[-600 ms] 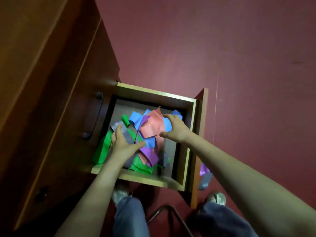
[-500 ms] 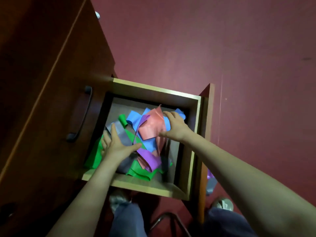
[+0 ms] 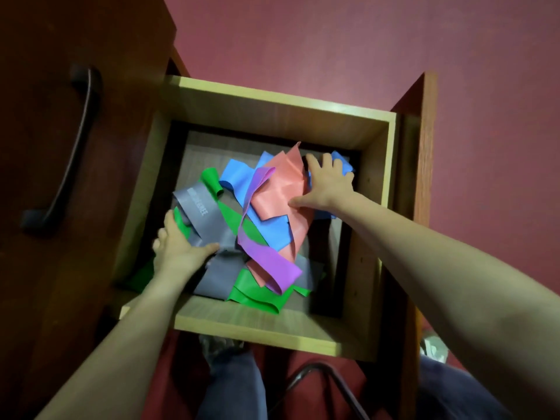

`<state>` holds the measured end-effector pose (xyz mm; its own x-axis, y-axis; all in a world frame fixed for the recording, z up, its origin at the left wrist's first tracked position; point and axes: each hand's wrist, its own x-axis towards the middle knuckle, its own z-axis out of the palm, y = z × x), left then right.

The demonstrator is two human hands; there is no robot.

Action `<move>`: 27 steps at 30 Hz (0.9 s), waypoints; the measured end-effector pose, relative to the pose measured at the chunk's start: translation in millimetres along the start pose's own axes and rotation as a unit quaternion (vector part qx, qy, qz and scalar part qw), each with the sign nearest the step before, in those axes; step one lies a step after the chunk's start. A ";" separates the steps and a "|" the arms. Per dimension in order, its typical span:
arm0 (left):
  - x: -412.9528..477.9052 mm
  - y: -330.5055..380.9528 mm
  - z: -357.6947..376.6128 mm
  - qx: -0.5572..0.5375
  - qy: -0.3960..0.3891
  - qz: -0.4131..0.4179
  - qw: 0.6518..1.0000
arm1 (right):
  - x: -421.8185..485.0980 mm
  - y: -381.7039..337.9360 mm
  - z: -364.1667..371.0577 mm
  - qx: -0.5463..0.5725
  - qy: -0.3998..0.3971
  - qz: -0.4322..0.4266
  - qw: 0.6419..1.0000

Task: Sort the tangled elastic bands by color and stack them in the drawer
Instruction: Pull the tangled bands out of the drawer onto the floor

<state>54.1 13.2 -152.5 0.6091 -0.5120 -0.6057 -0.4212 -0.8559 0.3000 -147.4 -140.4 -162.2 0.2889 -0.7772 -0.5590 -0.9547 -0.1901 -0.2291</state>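
Dark red floor (image 3: 394, 40), reddish wooden cabinet (image 3: 60, 268), black handle (image 3: 75, 140), dim light

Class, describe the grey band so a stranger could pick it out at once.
Look in the open wooden drawer, on its left side beside the left hand. The grey band runs from there towards the near wall. It alone carries white printed lettering.
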 end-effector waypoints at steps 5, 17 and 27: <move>-9.4 6.5 16.0 -0.067 0.049 0.044 0.996 | -2.5 -6.1 1.4 0.097 -0.025 -0.022 0.995; -59.7 52.9 55.5 -0.496 -0.150 -0.124 0.846 | -79.1 -40.6 52.2 0.515 -0.147 0.147 0.832; -64.2 64.2 30.1 -0.448 -0.348 -0.199 0.799 | -86.7 -28.1 21.9 0.577 -0.254 0.216 0.745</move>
<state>-32.3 -6.6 -116.6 -0.0786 -0.2879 -0.9544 0.5528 -0.8093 0.1986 -144.0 -54.5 -124.7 0.2426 -0.2330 -0.9417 -0.3537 0.8827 -0.3095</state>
